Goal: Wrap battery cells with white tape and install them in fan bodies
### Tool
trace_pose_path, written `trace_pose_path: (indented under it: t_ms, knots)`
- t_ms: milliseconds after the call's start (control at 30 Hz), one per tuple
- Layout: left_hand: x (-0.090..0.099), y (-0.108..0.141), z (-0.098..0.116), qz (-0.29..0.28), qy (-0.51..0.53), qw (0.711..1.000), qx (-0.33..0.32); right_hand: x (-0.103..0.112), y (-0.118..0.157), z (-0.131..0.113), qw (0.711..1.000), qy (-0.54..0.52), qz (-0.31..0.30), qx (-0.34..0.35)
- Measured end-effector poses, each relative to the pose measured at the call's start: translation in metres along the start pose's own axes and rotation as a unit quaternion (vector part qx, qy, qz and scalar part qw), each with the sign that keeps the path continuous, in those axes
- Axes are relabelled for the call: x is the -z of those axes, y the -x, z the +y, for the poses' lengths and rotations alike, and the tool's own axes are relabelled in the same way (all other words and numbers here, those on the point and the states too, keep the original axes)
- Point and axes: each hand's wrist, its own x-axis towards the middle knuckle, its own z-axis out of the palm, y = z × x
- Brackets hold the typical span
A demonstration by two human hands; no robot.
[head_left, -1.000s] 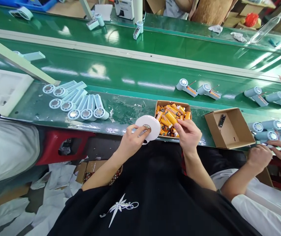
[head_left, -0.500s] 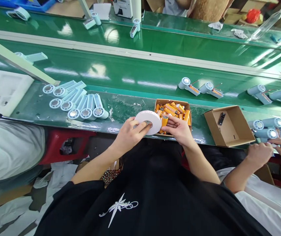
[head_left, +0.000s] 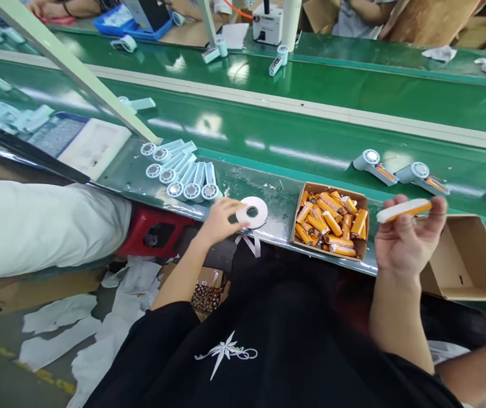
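My right hand (head_left: 408,243) is raised between two cardboard boxes, fingers closed on an orange battery (head_left: 413,211) with a white strip along its upper side. On the bench edge lies a roll of white tape (head_left: 254,212), its loose end hanging over the edge. My left hand (head_left: 220,220) is at the roll's left rim, thumb and fingers apart; whether it touches the rim is hard to tell. Several orange batteries fill a cardboard box (head_left: 294,218) between my hands.
Several light-blue fan housings (head_left: 191,191) stand left on the bench. Others with orange batteries (head_left: 381,170) lie on the green conveyor (head_left: 268,127). At right is another cardboard box (head_left: 459,255), close to a co-worker's arm (head_left: 476,362). A slanted post (head_left: 81,79) crosses at left.
The tape roll has gone from my left hand's grip to lying on the bench. My right hand has moved right and up with the battery, which now shows a white strip. The view has shifted left.
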Motion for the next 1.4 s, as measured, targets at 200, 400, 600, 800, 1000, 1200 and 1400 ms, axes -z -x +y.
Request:
trace_pose_path:
  t_ms: [200, 400, 600, 800, 1000, 1200, 1400]
  knots:
    - [0.032, -0.048, -0.045, 0.036, -0.199, 0.962, 0.182, 0.013, 0.055, 0.003, 0.996, 0.070, 0.013, -0.055]
    - [0.015, -0.133, -0.016, -0.082, -0.240, 0.965, -0.061, 0.033, 0.041, -0.012, 0.993, 0.105, 0.042, -0.021]
    - [-0.045, -0.283, 0.073, -0.143, -0.248, 0.901, -0.326, -0.036, -0.071, 0.020, 0.999, -0.019, -0.047, -0.003]
    - [-0.061, -0.335, 0.082, -0.219, -0.143, 0.932, -0.250, -0.104, -0.144, 0.077, 0.967, 0.100, -0.226, -0.063]
    - [-0.058, -0.342, 0.068, -0.217, 0.007, 0.949, -0.228, -0.125, -0.149, 0.104, 0.915, 0.271, -0.299, -0.036]
    - [-0.070, -0.325, 0.094, -0.219, -0.139, 0.917, -0.303, -0.113, -0.146, 0.107, 0.910, 0.287, -0.296, -0.031]
    - [-0.076, -0.326, 0.122, -0.223, -0.191, 0.926, -0.236, -0.104, -0.146, 0.105, 0.919, 0.271, -0.284, -0.040]
